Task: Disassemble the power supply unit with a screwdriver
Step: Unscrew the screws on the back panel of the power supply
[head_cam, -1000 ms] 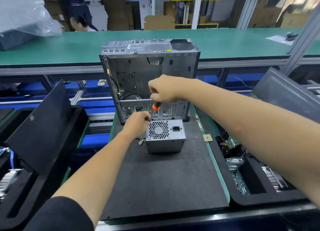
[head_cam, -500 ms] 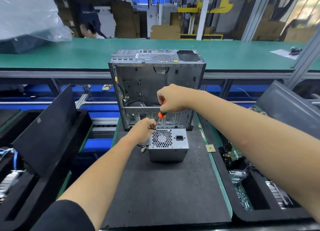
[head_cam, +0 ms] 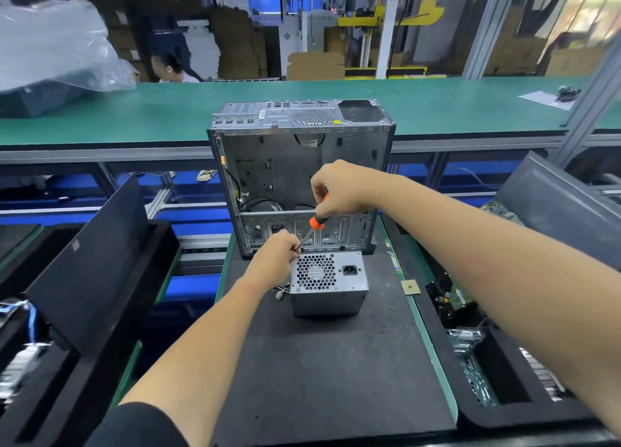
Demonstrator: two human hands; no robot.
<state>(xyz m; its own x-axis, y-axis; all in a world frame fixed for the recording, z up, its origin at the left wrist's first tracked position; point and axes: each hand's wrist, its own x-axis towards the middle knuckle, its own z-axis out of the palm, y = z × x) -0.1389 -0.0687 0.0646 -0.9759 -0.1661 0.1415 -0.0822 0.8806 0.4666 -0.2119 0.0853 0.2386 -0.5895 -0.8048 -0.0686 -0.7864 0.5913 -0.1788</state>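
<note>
Screwdriver tip set at the top left corner of the power supply (head_cam: 327,283), first screws apparently in work.

The power supply sits upright on the dark mat of the desk (head_cam: 336,372), fan grille and socket facing up, its shell whole and closed, so I judge the disassembly barely begun: no cover is off and no loose screws show. At its 10 o'clock corner the left hand (head_cam: 274,260) rests with fingers curled, pinching round the shaft of the screwdriver (head_cam: 311,231) to steady the tip. The right hand (head_cam: 342,188), at 12 o'clock above, is clamped round the orange handle. Just behind stands the empty computer case (head_cam: 302,178), with black trays at 3 and 9 o'clock. Left to do: the remaining screws, then lifting the cover.
</note>
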